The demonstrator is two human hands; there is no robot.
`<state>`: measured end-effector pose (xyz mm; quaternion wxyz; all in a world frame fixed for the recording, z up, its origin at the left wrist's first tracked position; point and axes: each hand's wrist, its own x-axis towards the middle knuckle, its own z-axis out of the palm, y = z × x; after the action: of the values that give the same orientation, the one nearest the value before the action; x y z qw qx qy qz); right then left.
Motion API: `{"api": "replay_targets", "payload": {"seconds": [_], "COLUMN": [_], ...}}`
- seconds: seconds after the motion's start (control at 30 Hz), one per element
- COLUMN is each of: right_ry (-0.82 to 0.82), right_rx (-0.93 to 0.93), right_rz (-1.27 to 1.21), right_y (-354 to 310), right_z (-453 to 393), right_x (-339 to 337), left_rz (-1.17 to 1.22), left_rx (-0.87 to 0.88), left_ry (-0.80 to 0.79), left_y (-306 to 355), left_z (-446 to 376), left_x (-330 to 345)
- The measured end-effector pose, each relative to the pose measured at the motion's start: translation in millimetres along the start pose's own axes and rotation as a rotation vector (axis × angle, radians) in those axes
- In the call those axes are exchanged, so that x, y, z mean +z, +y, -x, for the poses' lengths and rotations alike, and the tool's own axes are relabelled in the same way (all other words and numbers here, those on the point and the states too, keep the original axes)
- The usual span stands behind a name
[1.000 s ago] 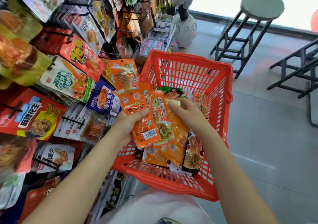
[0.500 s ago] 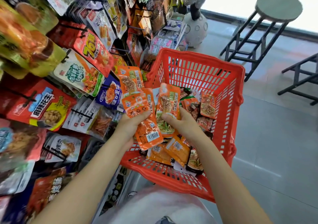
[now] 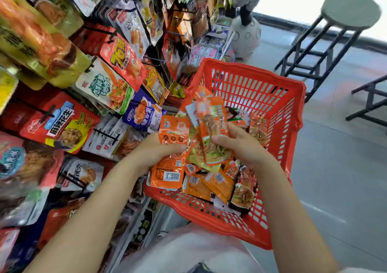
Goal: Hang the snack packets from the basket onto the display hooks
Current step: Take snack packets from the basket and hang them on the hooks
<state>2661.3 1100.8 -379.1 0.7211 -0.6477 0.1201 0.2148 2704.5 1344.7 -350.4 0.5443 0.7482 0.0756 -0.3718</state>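
Display rack point(image 3: 88, 96) at 9 o'clock, hooks loaded with hung packets. Left hand point(image 3: 156, 150) pinches an orange packet point(image 3: 170, 159) by thumb over its face. Right hand point(image 3: 240, 145), at 3 o'clock of the left, grips a fanned orange packet bundle point(image 3: 212, 130). Both over red basket point(image 3: 278, 96), loose packets point(image 3: 217, 183) inside.

Both bare forearms reach forward from the near edge, converging toward the middle. The left hand point(image 3: 155, 151) has its fingers curled around an orange packet point(image 3: 170, 157), thumb laid across the front. The right hand point(image 3: 240, 147) pinches an upright packet point(image 3: 213, 132) with thumb in front; its other fingers seem curled behind, mostly hidden.
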Motion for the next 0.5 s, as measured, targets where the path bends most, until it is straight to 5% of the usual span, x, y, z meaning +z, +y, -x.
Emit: {"api": "replay_targets", "payload": {"seconds": [0.1, 0.5], "right_ry": [-0.068, 0.382], "right_rx": [0.008, 0.092], "right_rz": [0.044, -0.407], "right_y": [1.5, 21.5], "right_z": [-2.6, -6.2], "right_x": [8.0, -5.7], "left_rz": [0.033, 0.344], "left_rx": [0.021, 0.001], "left_ry": [-0.010, 0.267], "left_y": [-0.7, -10.9], "left_z": [-1.5, -13.9], "left_x": [4.0, 8.4]}}
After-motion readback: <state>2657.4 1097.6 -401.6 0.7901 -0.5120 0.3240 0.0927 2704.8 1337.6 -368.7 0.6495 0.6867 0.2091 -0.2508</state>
